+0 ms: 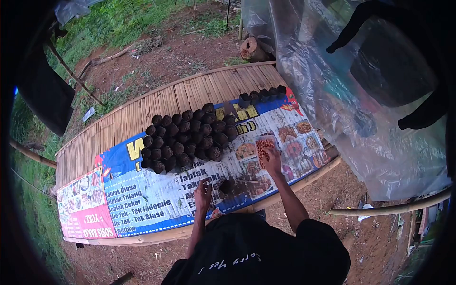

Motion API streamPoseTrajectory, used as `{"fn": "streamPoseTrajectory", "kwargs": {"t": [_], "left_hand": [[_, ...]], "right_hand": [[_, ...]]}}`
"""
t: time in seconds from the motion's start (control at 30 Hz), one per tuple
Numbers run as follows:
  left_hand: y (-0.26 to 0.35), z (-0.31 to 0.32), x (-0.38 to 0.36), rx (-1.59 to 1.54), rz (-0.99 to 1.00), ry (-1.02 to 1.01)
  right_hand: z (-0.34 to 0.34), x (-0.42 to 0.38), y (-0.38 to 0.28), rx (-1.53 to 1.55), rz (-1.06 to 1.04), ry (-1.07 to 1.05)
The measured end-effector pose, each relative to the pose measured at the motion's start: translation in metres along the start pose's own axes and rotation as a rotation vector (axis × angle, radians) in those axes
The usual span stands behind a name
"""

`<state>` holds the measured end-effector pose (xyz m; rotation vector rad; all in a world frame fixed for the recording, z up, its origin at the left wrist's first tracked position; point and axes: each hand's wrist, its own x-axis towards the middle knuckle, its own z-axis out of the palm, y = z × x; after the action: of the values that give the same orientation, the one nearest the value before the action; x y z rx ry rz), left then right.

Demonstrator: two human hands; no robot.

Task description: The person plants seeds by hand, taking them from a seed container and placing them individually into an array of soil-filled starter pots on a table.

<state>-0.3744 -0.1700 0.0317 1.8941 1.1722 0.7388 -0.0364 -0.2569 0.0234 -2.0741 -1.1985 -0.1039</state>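
My right hand [272, 161] reaches over a small tray of reddish-brown seeds [263, 148], its fingertips down among them and partly hidden. Near the table's front edge, my left hand [204, 194] hovers over the printed banner with its fingers bent and apart, holding nothing that shows. One black soil-filled bag [226, 186] stands just right of my left hand. Beyond both hands, several black bags [183, 137] are packed close together, upright, on the banner.
A bamboo-slat table [175, 97] carries the printed banner [142, 204]. More small black bags [263, 96] line its far right part. Clear plastic sheeting [323, 95] hangs at the right. A cut log [251, 49] lies behind the table.
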Motion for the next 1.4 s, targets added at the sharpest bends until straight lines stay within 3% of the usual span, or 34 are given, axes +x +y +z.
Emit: {"fn": "streamPoseTrajectory", "kwargs": {"t": [0.07, 0.17, 0.5, 0.57, 0.7, 0.77, 0.8, 0.87, 0.9, 0.97, 1.03, 1.17, 1.23, 1.3, 1.4], "left_hand": [[-0.001, -0.001, 0.000, -0.020, -0.031, 0.001], [0.000, -0.003, 0.001, -0.033, -0.073, 0.010], [-0.010, 0.000, 0.002, 0.009, -0.146, 0.098], [-0.014, 0.002, 0.002, 0.001, -0.136, 0.100], [-0.008, 0.005, 0.005, 0.020, -0.091, 0.113], [-0.004, 0.005, 0.008, 0.033, -0.075, 0.083], [-0.001, 0.005, 0.008, 0.029, -0.056, 0.082], [0.002, 0.004, 0.008, 0.001, -0.058, 0.077], [0.002, 0.005, 0.007, -0.027, -0.060, 0.070], [-0.002, 0.007, 0.007, -0.089, -0.053, 0.090], [0.002, 0.005, 0.007, -0.108, -0.105, 0.071], [-0.003, 0.013, 0.009, -0.034, -0.110, 0.026], [-0.007, 0.020, 0.007, -0.090, -0.124, 0.008], [-0.011, 0.024, 0.006, -0.079, -0.109, -0.018], [-0.009, 0.025, 0.005, -0.066, -0.061, -0.104]], "right_hand": [[-0.002, 0.010, 0.002, 0.013, -0.029, -0.185], [0.008, 0.018, 0.010, -0.106, -0.086, -0.202], [0.003, 0.030, 0.007, -0.065, -0.048, -0.199], [0.008, 0.030, 0.017, -0.055, -0.231, -0.259], [0.005, 0.033, 0.011, -0.071, -0.201, -0.204], [0.005, 0.036, 0.012, -0.090, -0.134, -0.275], [0.006, 0.037, 0.015, -0.090, -0.138, -0.276], [0.009, 0.036, 0.019, 0.001, -0.212, -0.053], [0.002, 0.036, 0.011, 0.004, -0.218, -0.061], [-0.017, 0.035, -0.017, 0.318, 0.163, -0.140], [-0.015, 0.021, -0.031, 0.358, 0.113, -0.144], [-0.023, -0.003, -0.085, 0.425, 0.109, -0.367], [-0.018, -0.021, -0.103, 0.420, -0.061, -0.389], [-0.011, -0.035, -0.117, 0.499, -0.027, -0.470], [-0.005, -0.051, -0.135, 0.317, -0.182, -0.578]]}}
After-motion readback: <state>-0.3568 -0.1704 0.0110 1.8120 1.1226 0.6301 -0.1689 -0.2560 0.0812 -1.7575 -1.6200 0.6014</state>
